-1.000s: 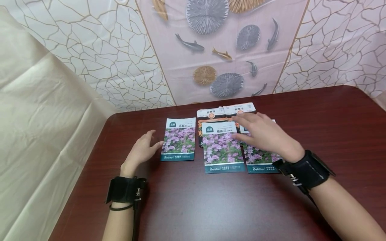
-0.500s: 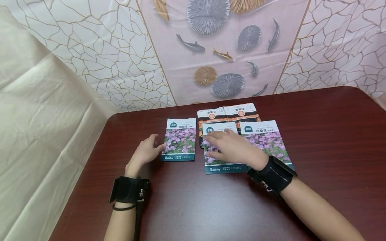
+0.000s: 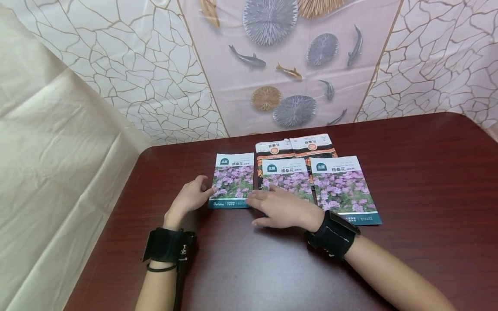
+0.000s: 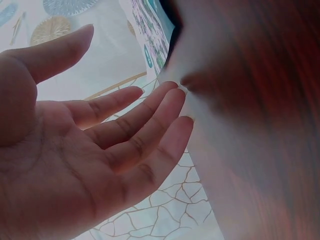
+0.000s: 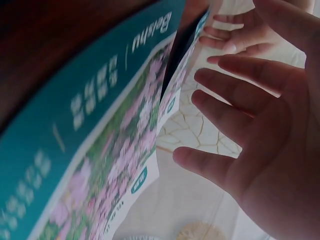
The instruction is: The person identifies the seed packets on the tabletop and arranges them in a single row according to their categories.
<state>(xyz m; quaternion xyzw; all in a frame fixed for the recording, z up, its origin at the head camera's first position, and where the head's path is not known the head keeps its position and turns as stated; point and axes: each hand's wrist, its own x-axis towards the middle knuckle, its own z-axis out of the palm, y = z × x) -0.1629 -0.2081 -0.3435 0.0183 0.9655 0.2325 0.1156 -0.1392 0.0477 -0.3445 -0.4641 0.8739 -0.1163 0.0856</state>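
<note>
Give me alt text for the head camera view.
Right hand lies flat over the middle purple-flower seed packet on a dark red table; left hand touches the left packet.

A dark red-brown table point(image 3: 408, 181) with rounded far corners carries five seed packets, grouped nearer the far edge and the left corner; three purple-flower packets lie in a row, the left packet point(image 3: 232, 180) slightly apart, the middle packet point(image 3: 287, 178) and the right packet point(image 3: 344, 189) side by side; two orange packets point(image 3: 295, 147) lie behind them toward the far edge, partly covered by the middle and right ones.
</note>
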